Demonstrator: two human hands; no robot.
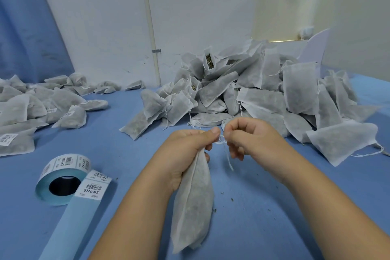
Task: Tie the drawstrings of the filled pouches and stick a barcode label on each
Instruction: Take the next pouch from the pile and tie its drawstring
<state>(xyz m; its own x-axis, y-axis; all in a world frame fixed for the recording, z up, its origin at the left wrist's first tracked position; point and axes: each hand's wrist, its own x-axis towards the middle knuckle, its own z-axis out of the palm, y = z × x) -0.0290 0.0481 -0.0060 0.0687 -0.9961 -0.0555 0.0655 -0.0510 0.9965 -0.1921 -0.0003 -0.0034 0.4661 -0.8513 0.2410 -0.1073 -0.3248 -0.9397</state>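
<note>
One blue bench [274,207] fills the lower frame. At centre right lies one big heap [263,91] of pouches, too many to count; at the left edge is a smaller heap [31,107], several labelled. One pouch [194,202] hangs low centre, its neck clutched in the left grip [185,150]. One label roll [63,179] lies lower left. The right grip [251,139] pinches the drawstring [220,142] beside the left thumb.

The left hand [187,148] hid the neck of the pouch [194,207]; the drawstring [220,142] was too fine to tell whether knotted; the print on the label roll [63,177], at the left side of the table [274,217], was unreadable; its backing strip [71,228] ran off the picture's bottom edge.
</note>
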